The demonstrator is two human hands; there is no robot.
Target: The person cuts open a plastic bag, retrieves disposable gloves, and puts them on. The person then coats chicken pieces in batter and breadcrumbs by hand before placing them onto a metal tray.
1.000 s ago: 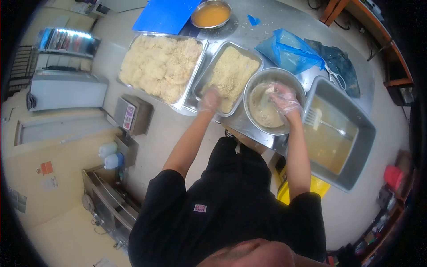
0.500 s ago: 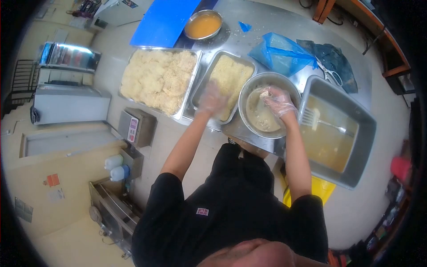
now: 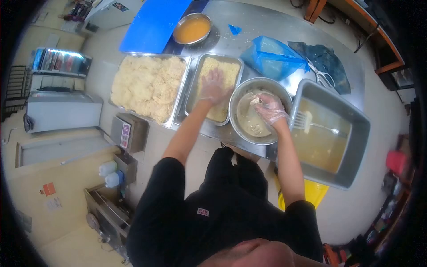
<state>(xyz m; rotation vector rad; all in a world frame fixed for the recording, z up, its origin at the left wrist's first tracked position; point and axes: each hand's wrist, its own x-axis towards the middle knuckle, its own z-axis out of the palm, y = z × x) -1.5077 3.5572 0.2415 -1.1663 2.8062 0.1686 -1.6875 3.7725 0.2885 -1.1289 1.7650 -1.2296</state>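
In a clear plastic glove, my left hand (image 3: 213,86) lies with fingers stretched out on the pale yellow breadcrumbs (image 3: 218,115) in a small metal tray (image 3: 239,73). My right hand (image 3: 271,109), gloved too, is inside a round metal bowl (image 3: 235,120) of thin, whitish batter (image 3: 249,122). Its fingers are curled around a batter-coated piece of food (image 3: 255,101), whose kind I cannot make out. To the left, a larger metal tray (image 3: 187,71) is heaped with crumb-coated pieces (image 3: 149,86).
Right of the bowl stands a deep grey tub (image 3: 359,147) of cloudy liquid with a slotted turner (image 3: 327,127). Behind are a blue plastic bag (image 3: 269,58), scissors (image 3: 324,78), a bowl of orange liquid (image 3: 192,30) and a blue board (image 3: 153,24). A scale (image 3: 126,133) stands left.
My left hand has moved away from me over the crumbs and now rests flat there. My right hand stays in the batter bowl. The whole view has shifted slightly.
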